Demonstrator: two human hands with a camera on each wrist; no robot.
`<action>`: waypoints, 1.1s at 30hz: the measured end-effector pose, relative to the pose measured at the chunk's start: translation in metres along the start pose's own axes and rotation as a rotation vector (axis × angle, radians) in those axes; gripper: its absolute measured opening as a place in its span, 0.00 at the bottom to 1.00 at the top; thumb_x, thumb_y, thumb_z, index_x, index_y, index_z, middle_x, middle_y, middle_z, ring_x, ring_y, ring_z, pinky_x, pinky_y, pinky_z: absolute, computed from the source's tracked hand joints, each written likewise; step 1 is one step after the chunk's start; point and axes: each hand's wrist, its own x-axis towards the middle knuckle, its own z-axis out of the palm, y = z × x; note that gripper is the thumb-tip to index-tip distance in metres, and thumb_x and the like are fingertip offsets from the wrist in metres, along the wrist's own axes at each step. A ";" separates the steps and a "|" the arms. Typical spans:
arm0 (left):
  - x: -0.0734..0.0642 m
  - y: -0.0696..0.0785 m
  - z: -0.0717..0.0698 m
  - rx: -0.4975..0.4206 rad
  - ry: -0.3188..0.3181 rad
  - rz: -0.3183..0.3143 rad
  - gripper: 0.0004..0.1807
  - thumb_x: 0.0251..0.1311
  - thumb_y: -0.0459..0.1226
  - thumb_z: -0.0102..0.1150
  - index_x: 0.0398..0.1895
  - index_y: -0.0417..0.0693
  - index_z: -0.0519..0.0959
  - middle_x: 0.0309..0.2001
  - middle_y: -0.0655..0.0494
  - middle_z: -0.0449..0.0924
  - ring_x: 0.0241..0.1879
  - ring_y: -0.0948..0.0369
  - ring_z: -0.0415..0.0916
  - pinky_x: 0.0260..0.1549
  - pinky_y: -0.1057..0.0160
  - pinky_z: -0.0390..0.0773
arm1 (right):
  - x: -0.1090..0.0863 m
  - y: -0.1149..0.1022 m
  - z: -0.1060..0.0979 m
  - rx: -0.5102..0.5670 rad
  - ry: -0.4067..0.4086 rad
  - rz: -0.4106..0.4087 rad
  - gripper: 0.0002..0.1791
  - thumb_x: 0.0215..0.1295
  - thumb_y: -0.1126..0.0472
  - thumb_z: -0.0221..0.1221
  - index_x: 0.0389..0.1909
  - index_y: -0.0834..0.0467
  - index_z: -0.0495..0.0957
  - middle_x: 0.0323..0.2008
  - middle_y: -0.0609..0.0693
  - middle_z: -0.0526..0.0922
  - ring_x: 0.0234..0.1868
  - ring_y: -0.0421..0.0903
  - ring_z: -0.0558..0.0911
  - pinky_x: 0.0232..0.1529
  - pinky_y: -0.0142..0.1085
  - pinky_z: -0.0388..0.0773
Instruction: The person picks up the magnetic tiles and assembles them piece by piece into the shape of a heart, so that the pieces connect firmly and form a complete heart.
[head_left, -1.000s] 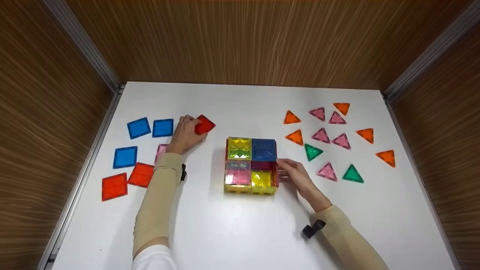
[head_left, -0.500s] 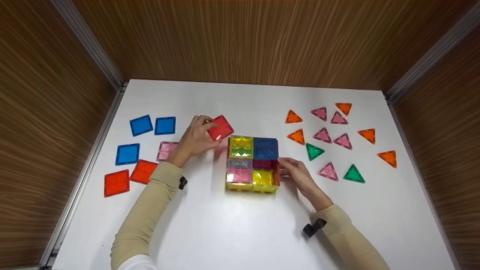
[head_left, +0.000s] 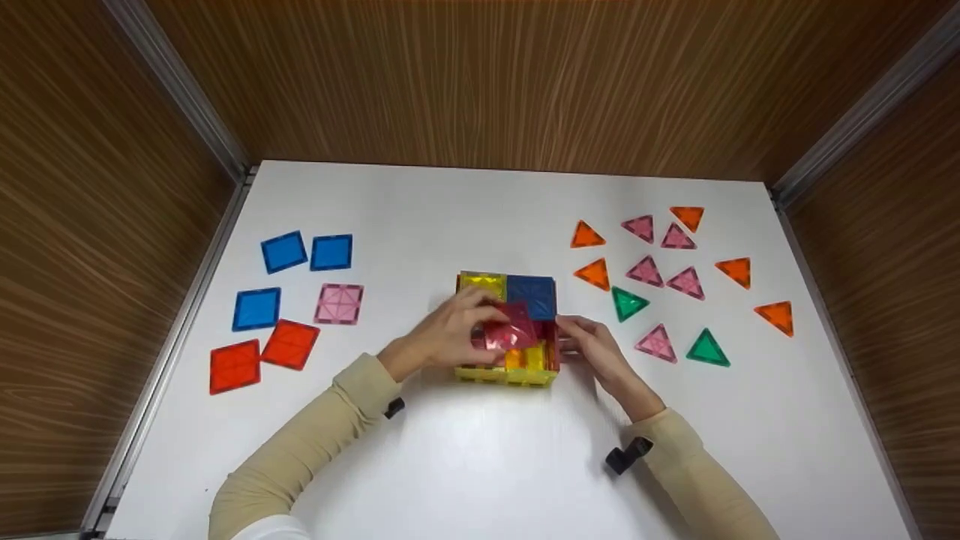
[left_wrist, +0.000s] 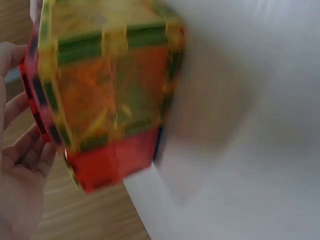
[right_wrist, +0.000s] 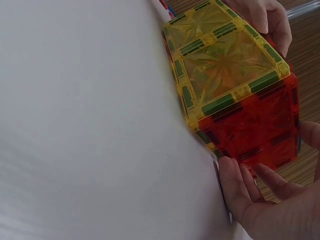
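Note:
My left hand (head_left: pixel 450 330) pinches a red square magnetic tile (head_left: pixel 514 328), slightly tilted, over the top of a box built of magnetic tiles (head_left: pixel 491 376). The box has yellow walls at the front and a red wall (right_wrist: pixel 255 122) on the right. Blue (head_left: pixel 531 292) and yellow (head_left: pixel 484 281) squares lie on its top at the back; the held tile overlaps a gap at the front right. With fairly straight fingers, my right hand (head_left: pixel 598 356) rests against the red wall, thumb near its upper edge. The left wrist view is blurred.
Left of the box lie several blue square tiles (head_left: pixel 257 308), a pink square (head_left: pixel 340 304) and two red squares (head_left: pixel 291 344). Orange (head_left: pixel 733 271), pink (head_left: pixel 686 283) and green (head_left: pixel 708 348) triangles are scattered on the right. Wood-grain panels (head_left: pixel 480 82) enclose the white table (head_left: pixel 450 465).
My left hand has carried the red square tile rightward from the table at the box's left to over its top. My right hand has stayed at the right wall.

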 end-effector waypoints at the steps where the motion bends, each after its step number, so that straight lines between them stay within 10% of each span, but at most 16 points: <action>1: 0.001 0.004 0.003 0.000 -0.016 0.018 0.26 0.59 0.50 0.72 0.60 0.52 0.85 0.68 0.49 0.75 0.67 0.51 0.70 0.68 0.49 0.78 | 0.000 0.000 0.000 -0.002 -0.002 -0.004 0.30 0.80 0.45 0.56 0.67 0.67 0.74 0.43 0.45 0.87 0.40 0.40 0.88 0.47 0.30 0.87; 16: 0.016 0.020 0.019 0.105 -0.095 0.150 0.25 0.63 0.53 0.70 0.60 0.52 0.84 0.68 0.51 0.76 0.66 0.55 0.71 0.67 0.55 0.80 | 0.000 -0.002 -0.002 -0.024 0.011 -0.005 0.31 0.80 0.46 0.55 0.69 0.68 0.73 0.44 0.45 0.88 0.42 0.40 0.88 0.47 0.30 0.87; 26: 0.000 0.011 0.017 0.162 -0.036 0.157 0.28 0.65 0.56 0.70 0.61 0.52 0.84 0.71 0.48 0.75 0.72 0.52 0.70 0.74 0.51 0.74 | -0.009 0.001 0.005 -0.048 0.042 -0.005 0.31 0.78 0.44 0.58 0.69 0.64 0.75 0.49 0.50 0.87 0.42 0.41 0.87 0.49 0.31 0.87; 33: -0.023 0.001 0.012 0.168 0.055 0.101 0.31 0.62 0.57 0.72 0.62 0.50 0.83 0.70 0.47 0.76 0.71 0.50 0.70 0.75 0.48 0.72 | -0.030 0.012 0.003 -0.218 0.035 -0.236 0.28 0.75 0.52 0.64 0.70 0.59 0.76 0.63 0.60 0.82 0.50 0.47 0.85 0.47 0.31 0.87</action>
